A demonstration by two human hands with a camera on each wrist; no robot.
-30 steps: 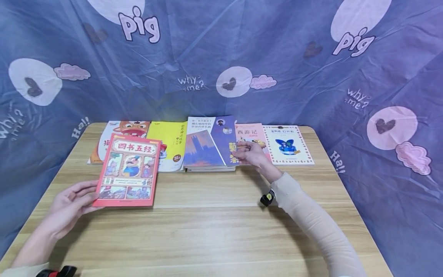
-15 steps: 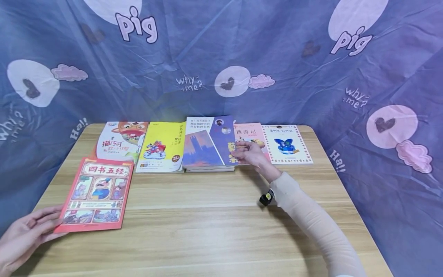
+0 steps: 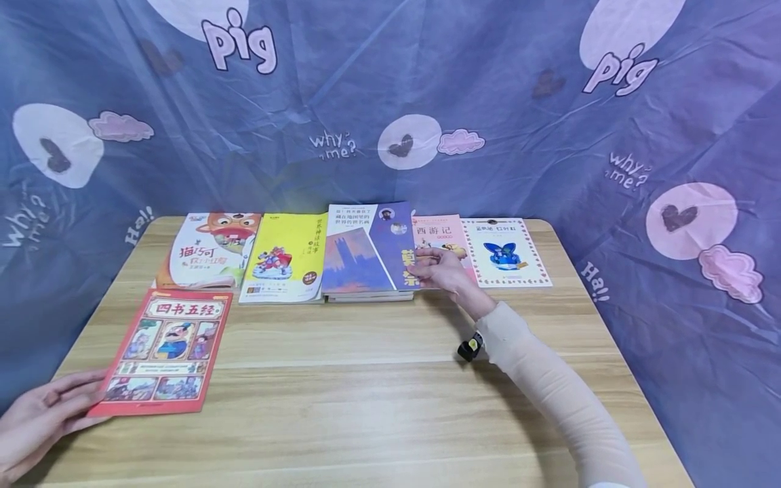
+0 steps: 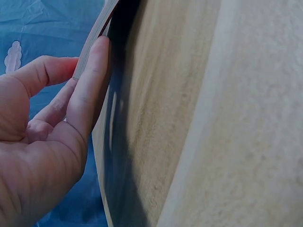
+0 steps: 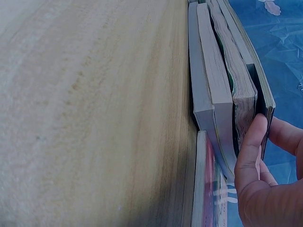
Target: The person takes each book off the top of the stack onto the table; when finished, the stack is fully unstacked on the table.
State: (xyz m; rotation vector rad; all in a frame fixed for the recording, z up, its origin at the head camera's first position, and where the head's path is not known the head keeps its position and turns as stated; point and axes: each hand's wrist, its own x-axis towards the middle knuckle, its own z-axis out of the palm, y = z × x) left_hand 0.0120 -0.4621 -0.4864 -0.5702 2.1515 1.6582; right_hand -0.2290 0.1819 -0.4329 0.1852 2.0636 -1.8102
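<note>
At the table's left side, my left hand (image 3: 45, 417) pinches the lower left corner of a red-covered book (image 3: 161, 356). The left wrist view shows the thumb on one face of the red book (image 4: 94, 35) and fingers on the other, close over the tabletop. My right hand (image 3: 448, 274) is at the right edge of a white and purple book (image 3: 360, 261) with a painted tower, top of a stack. In the right wrist view, the right hand (image 5: 270, 170) pinches that top book (image 5: 258, 61) between thumb and fingers, above several stacked books (image 5: 218, 109).
Along the back of the wooden table (image 3: 366, 407) lie a cartoon-cover book (image 3: 210, 254), a yellow book (image 3: 287, 257), a pink book (image 3: 436, 230) partly behind the right hand, and a white heart-bordered book (image 3: 506, 254). A blue printed cloth (image 3: 342, 74) hangs behind.
My left hand has carried the red book left and toward me, uncovering most of the cartoon-cover book and the yellow book. My right hand stays at the stack.
</note>
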